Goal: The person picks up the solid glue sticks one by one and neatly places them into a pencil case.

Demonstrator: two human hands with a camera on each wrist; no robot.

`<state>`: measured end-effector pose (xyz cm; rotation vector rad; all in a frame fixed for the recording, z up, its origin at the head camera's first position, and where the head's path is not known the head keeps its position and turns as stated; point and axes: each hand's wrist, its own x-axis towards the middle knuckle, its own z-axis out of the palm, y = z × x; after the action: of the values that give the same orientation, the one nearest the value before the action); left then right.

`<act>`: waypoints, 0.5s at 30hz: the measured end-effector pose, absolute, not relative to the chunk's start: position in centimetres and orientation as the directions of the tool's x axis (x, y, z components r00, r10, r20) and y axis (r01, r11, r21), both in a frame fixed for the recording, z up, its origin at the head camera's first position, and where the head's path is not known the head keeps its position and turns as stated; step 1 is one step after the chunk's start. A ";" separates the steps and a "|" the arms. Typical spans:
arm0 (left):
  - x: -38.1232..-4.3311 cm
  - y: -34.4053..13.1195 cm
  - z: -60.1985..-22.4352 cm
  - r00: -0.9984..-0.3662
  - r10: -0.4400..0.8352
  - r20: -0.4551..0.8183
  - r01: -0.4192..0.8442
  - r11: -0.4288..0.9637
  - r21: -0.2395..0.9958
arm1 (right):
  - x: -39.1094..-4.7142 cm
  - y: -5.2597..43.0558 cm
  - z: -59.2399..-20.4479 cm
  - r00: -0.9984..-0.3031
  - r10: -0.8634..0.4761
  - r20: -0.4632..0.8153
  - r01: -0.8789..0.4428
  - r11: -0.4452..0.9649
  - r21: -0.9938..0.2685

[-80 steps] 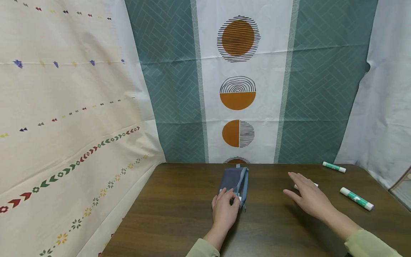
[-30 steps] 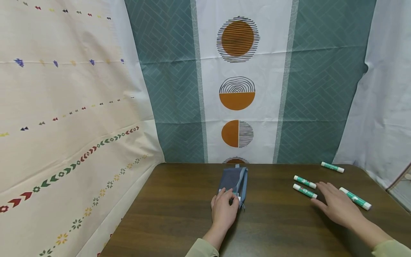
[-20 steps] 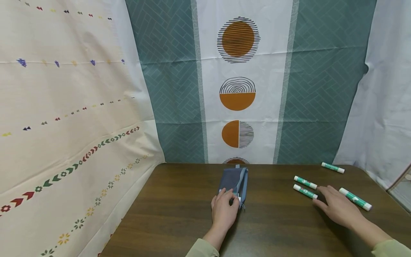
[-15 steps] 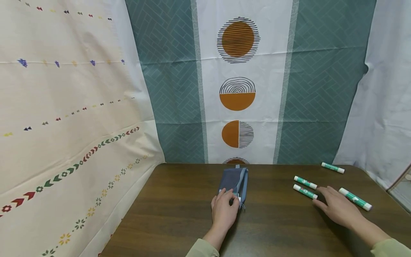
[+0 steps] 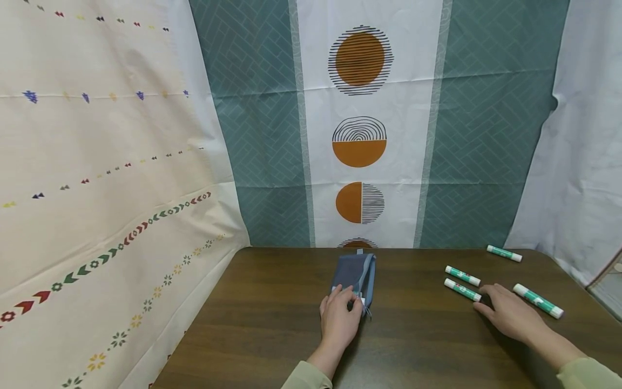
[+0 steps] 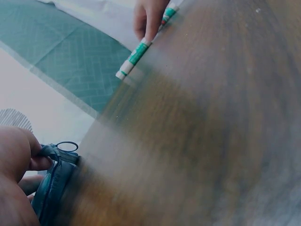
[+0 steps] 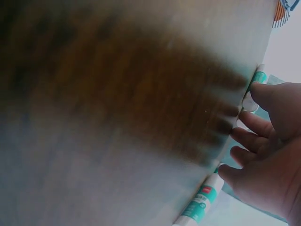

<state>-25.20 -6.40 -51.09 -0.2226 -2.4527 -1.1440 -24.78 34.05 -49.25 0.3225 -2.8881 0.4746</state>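
A blue-grey zippered pouch [image 5: 349, 267] lies at the middle of the table, its zip side partly open. My left hand [image 5: 338, 321] pinches its near end between thumb and fingers; the pouch's edge [image 6: 56, 176] shows in that grip in the left wrist view. To the right, my right hand [image 5: 512, 316] hovers low with loosely bent fingers, thumb close to the end of a green-and-white glue stick [image 5: 461, 290]. Whether it touches that stick is unclear. A second glue stick [image 5: 461, 275] lies just behind, almost parallel.
A thicker glue stick [image 5: 538, 301] lies right of my right hand, also visible as a glue stick [image 7: 200, 205] in the right wrist view. Another glue stick [image 5: 504, 253] is near the back right edge of the brown table [image 5: 252, 324]. Patterned cloths [image 5: 262, 135] hang behind.
My right hand has moved right and nearer from above the two parallel glue sticks, uncovering them. Lately its fingers bend slightly more by the near stick's end. My left hand stays on the pouch.
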 end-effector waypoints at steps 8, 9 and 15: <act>-25.0 -6.4 -50.8 -0.905 -0.027 0.425 0.311 0.639 0.703 | -25.3 34.2 -49.3 -0.960 -0.177 0.215 -0.236 0.928 -0.289; -24.9 -6.4 -50.8 -0.905 -0.027 0.424 0.311 0.639 0.703 | -25.3 34.2 -49.3 -0.961 -0.176 0.214 -0.235 0.928 -0.289; -24.8 -6.4 -50.7 -0.906 -0.026 0.422 0.308 0.642 0.702 | -25.4 34.2 -49.4 -0.960 -0.173 0.222 -0.234 0.929 -0.287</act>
<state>-24.82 -6.43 -50.73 -0.2227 -2.4677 -1.1597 -25.41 34.15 -49.40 0.3081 -2.8947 0.4651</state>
